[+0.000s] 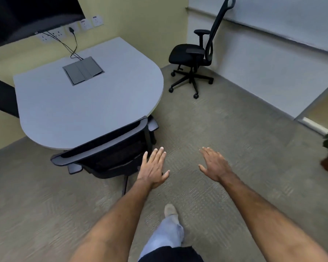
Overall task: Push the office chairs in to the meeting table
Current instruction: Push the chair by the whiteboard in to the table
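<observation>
Grey table, black chairs

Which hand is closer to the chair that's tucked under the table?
Left. The left hand hovers open right beside the near chair backrest; the right hand is open farther right over carpet.

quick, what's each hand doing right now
left hand: open, fingers spread, holding nothing, beside the near chair.
right hand: open, holding nothing, over the carpet.
</observation>
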Tool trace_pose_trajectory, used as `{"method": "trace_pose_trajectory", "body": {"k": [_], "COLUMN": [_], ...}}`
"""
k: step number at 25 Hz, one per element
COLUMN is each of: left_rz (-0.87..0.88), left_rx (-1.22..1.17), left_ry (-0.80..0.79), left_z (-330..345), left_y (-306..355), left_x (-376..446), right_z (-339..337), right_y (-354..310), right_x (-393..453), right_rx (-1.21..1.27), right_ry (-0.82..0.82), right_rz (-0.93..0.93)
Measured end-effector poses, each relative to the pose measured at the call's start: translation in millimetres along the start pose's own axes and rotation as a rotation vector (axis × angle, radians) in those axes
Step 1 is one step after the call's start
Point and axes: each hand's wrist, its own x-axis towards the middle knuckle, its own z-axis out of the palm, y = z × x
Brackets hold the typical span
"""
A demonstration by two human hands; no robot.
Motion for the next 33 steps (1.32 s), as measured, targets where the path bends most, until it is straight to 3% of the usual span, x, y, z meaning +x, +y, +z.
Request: {"method": "trace_pose_trajectory", "body": {"k": [8,16,23,33], "left_rz": [0.114,0.193,0.173,0.029], "left_rx": [-0.034,-0.055,-0.040,-0.080], "left_ry": [-0.140,-0.150,-0.108,-0.032], "left_z": [-4.8,-55.1,-105.4,-195.7], "left_y": [45.8,103.2,138.5,196.2], "left_x": [134.6,300.6,466.0,741.3], "right_z": [20.6,-33.0,-88.1,-191.7], "right_y": [109.1,226.1,337.0,527.8], "right_x": [26.1,115.4,250.2,485.3], "right_rx": [0.106,0.146,0.170,0.090], "right_ry": [-0.126,-0.124,-0.065,-0.037], "right_rz": [0.294,0.394,0.412,0.256]}}
